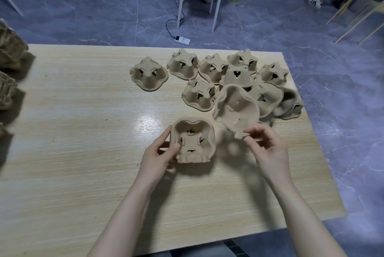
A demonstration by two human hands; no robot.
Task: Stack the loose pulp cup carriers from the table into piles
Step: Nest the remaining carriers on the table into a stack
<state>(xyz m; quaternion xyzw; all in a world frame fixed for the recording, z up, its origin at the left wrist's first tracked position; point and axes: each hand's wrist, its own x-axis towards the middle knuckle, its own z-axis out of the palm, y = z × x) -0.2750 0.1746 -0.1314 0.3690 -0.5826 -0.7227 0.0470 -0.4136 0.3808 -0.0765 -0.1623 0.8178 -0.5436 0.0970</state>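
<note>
Head view. The left hand (pixel 161 152) grips an open-side-up carrier (pixel 192 141) by its left wall, thumb hooked over the rim, holding it just above the desk (pixel 83 132). The right hand (pixel 268 146) pinches a second carrier (pixel 235 107) by its near edge flap, tilted with its hollow facing the viewer, just right of and beyond the first. Beyond the right hand lies the heap of loose carriers (pixel 239 76), most of them upside down, several overlapping. Far to the left of the left hand, at the desk's edge, finished piles (pixel 9 53) stand partly out of frame.

Step in hand, as judged: nesting the second carrier into the first. To do it well, level the tilted piece, turn it until its lobes and slots match those below, then lower it straight. A fuller grip than the edge pinch would keep the soft pulp from bending. The left hand should steady the lower piece until the two seat flush.
</note>
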